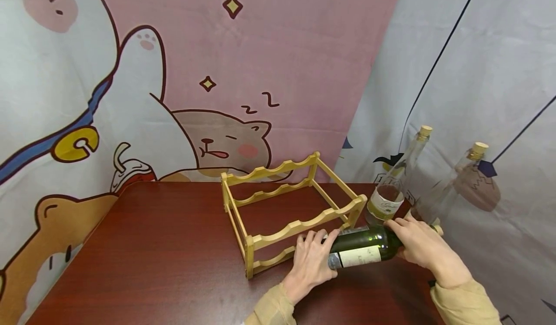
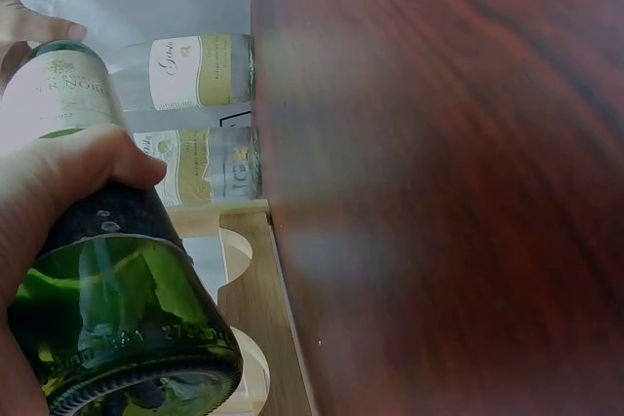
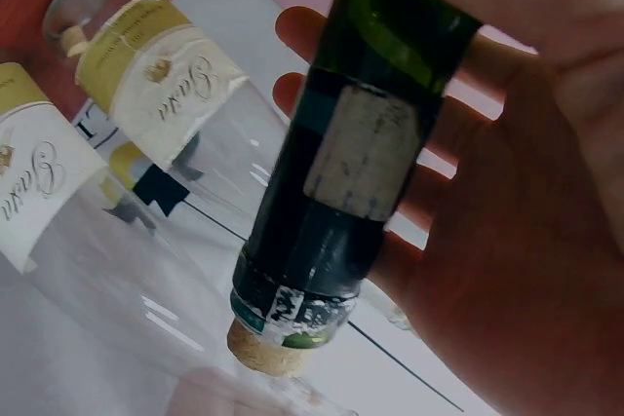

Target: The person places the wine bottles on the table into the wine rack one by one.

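Spanning the green bottle [image 1: 360,248] from both ends, the person holds it nearly level by the front right corner of the wooden rack [image 1: 299,227]; it seems to be held off the table [image 1: 152,247], though whether it touches the rack cannot be told. The left hand [image 1: 313,257] has its grip wrapped around the base end, thumb laid across the glass, presumably because most of the weight sits there. The right hand [image 1: 419,242] has its grip closed in around the neck end, fingers curled behind the glass, with the cork [image 3: 268,350] pointing away past the palm; that second hold probably steers the slim end and stops the bottle from rolling or tipping. The base points toward the rack's side and the neck toward the wall cloth [image 1: 491,88], an angle that likely suits the rails, whose scalloped dips look shaped to cradle bottles lying flat. Such a cradle would explain why the bottle is carried sideways rather than upright. Two clear bottles, one nearer the rack [image 1: 384,204] and one farther right [image 1: 434,197], stand corked just beyond the right hand, perhaps grouped there to be within easy reach while leaving the rack's front approachable.
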The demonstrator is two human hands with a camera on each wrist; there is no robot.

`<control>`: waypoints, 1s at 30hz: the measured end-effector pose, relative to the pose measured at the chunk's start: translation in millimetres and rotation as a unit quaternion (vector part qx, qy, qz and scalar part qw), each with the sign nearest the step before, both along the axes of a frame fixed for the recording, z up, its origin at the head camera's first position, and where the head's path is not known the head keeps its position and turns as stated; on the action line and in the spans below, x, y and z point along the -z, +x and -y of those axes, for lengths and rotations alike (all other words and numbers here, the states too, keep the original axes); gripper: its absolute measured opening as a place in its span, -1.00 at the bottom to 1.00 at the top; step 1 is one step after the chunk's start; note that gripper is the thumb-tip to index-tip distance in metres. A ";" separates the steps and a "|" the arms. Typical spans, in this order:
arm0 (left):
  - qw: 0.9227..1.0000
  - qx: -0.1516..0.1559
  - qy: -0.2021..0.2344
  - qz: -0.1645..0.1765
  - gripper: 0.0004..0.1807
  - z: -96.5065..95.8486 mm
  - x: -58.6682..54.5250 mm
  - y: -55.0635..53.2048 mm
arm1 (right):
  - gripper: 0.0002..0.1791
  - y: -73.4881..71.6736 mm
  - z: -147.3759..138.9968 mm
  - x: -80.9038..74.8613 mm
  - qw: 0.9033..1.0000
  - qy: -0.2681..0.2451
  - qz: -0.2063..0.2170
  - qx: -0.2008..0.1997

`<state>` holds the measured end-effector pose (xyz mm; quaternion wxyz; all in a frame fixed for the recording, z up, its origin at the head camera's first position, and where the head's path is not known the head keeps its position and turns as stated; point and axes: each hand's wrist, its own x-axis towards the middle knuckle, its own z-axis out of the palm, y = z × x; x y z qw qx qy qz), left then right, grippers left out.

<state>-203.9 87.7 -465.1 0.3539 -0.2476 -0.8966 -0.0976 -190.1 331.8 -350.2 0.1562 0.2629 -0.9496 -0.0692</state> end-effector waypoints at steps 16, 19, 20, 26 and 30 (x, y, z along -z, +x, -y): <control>0.999 0.000 -0.033 -0.030 0.18 0.5 -3.9 1.5 | -0.45 -1.4 -5.3 18.1 0.998 0.008 0.028 0.056; 0.998 0.002 -0.041 -0.039 0.17 0.6 -4.0 1.0 | -0.48 -2.2 -7.9 21.0 0.997 0.006 0.036 0.072; 0.998 0.004 -0.044 -0.041 0.16 0.6 -4.2 0.9 | -0.49 -2.3 -8.8 21.8 0.996 0.007 0.038 0.077; 0.997 0.010 -0.056 -0.051 0.14 0.5 -5.0 0.7 | -0.55 -1.3 -13.1 27.0 0.994 0.002 0.057 0.097; 0.996 0.011 -0.064 -0.056 0.12 0.0 -5.8 0.4 | -0.55 2.3 -15.5 31.3 0.989 -0.008 0.079 0.122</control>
